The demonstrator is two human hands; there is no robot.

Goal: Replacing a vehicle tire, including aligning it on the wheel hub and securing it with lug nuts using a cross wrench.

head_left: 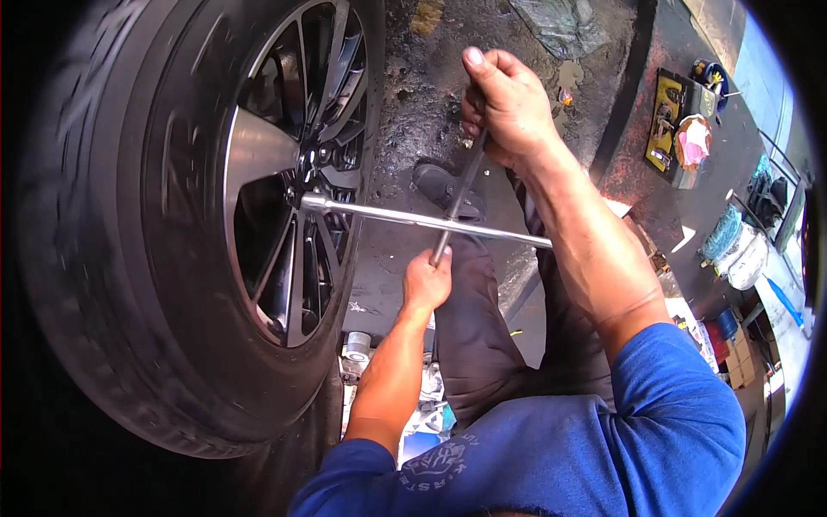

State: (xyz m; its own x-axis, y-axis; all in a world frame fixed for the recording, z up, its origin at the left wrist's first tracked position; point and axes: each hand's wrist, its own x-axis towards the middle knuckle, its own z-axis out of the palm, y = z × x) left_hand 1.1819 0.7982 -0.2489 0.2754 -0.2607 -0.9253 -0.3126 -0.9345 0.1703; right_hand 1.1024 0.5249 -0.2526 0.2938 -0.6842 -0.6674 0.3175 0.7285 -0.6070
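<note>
A four-way lug wrench reaches from the wheel on my left, its bright socket end against the hub area among the lug nuts. Whether the socket sits fully over a nut is hidden. My right hand grips the far end of the dark cross bar, thumb on top. Around the near end of that bar my left hand is closed, just past the crossing. The wheel has a black tire and a black and silver alloy rim.
My legs and dark shoe are below the wrench on a stained, dark floor. At right, a yellow and black case rests on a dark surface beside a pink and white bundle. Several parts lie near my left forearm.
</note>
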